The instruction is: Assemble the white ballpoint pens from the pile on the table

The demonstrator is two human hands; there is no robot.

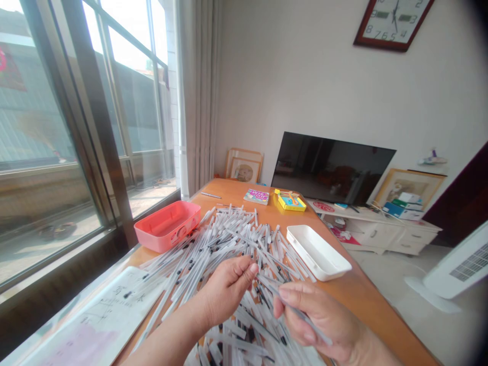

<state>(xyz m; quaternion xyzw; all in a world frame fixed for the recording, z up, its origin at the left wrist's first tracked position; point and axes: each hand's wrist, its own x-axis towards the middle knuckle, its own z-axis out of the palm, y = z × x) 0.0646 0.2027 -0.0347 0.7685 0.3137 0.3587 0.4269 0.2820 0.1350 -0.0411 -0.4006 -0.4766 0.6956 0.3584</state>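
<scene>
My right hand (322, 317) is closed on a slim translucent pen (305, 317), which slants between thumb and fingers. The pen's far end points toward my left hand (229, 284). My left thumb and fingers are pinched together close to that end; whatever they hold, if anything, is hidden. Under and around both hands spreads a large heap of translucent pen parts (224, 239), many with black ends. To the left of the heap stands a red plastic box (168, 244), and to its right a white plastic tray (318, 254).
A notebook (102, 310) lies at the near left of the wooden table (381, 325). Toward the far end are a single pen (211, 195), a small colourful booklet (256, 196) and a yellow box (292, 203). A window (133, 91) borders the left side.
</scene>
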